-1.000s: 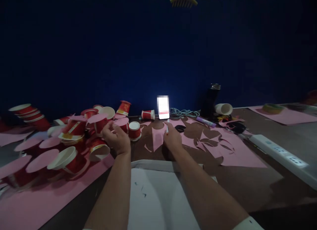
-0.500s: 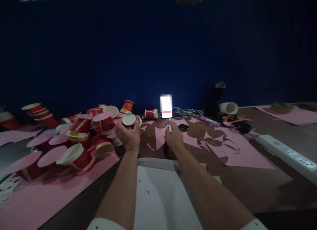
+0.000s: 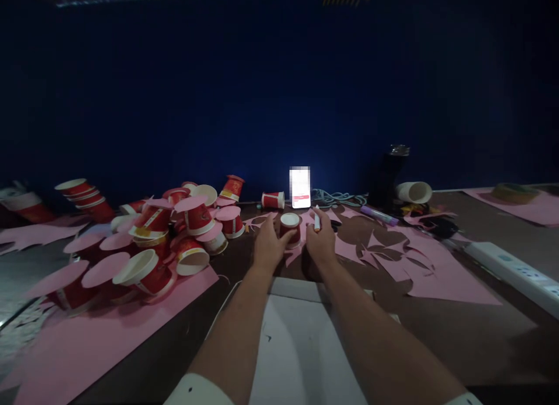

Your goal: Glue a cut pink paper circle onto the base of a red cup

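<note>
A red paper cup (image 3: 291, 237) with a white top face stands in the middle of the table. My left hand (image 3: 267, 249) grips it from the left, with the thumb across its near side. To the right of the cup, my right hand (image 3: 322, 242) is closed around a slim white pen-like stick (image 3: 317, 222) with an orange end pointing down. Pink paper scraps (image 3: 349, 251) with round cut-outs lie beside and behind the right hand. A white board or lid (image 3: 301, 335) lies below my forearms.
Many red paper cups topped with pink paper discs (image 3: 192, 204) crowd the left side on a pink sheet (image 3: 109, 347). A lit phone (image 3: 300, 189) leans at the back, near a coiled cable (image 3: 338, 198). At right are a purple tube (image 3: 379, 215) and a white power strip (image 3: 513, 274).
My left hand has moved right with the cup, bringing it to the middle, close to my right hand. A cup with a pink disc now shows beside the left pile. The view has shifted slightly.
</note>
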Demonstrator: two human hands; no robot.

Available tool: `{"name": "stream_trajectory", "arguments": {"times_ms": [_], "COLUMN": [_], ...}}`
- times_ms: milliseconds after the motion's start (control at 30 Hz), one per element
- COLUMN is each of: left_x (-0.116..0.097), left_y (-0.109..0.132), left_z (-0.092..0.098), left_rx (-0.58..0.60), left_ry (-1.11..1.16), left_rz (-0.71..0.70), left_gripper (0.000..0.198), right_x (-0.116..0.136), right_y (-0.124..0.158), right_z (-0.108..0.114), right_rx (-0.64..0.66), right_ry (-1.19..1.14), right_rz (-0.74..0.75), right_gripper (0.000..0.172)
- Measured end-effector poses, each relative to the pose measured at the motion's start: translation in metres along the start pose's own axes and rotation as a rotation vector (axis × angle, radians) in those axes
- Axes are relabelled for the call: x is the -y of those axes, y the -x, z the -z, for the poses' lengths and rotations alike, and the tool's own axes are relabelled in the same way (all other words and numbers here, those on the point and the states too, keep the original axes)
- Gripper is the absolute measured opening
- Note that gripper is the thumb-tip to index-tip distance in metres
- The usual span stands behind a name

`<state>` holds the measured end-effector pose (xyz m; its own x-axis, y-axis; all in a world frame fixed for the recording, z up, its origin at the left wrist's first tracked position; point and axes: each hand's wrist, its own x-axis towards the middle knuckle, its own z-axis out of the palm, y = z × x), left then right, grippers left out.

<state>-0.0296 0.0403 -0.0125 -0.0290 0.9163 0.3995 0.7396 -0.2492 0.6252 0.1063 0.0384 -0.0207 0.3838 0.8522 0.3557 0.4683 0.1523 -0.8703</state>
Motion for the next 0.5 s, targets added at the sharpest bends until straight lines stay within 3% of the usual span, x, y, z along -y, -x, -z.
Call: {"name": "stream_trajectory", "arguments": {"times_ms": [100, 200, 333, 500], "left_x": [0.010, 0.019, 0.026, 0.035], "left_y": [-0.013, -0.030, -0.045, -0.051], "left_z": [0.014, 0.025, 0.027, 0.020], "left_rx": [-0.082, 0.055, 0.188, 0.201], "left_ry": [-0.131, -0.339, -0.483, -0.504], "left_rz": [0.111, 0.221, 0.309, 0.389], "left_gripper": [0.045, 0.034, 0.038, 0.039], "right_x": [-0.002, -0.002, -0.002, -0.004], "right_y": [0.000, -0.003, -0.006, -0.010], "right_z": [-0.001, 0.000, 0.004, 0.001], "right_rx": [0.018, 0.012, -0.013, -0.014], "right_ry": [-0.008, 0.016, 0.092, 0.090], "right_rz": [0.036, 0.139, 0.218, 0.242], "right_gripper": [0.045, 0.043, 0.043, 0.043]}}
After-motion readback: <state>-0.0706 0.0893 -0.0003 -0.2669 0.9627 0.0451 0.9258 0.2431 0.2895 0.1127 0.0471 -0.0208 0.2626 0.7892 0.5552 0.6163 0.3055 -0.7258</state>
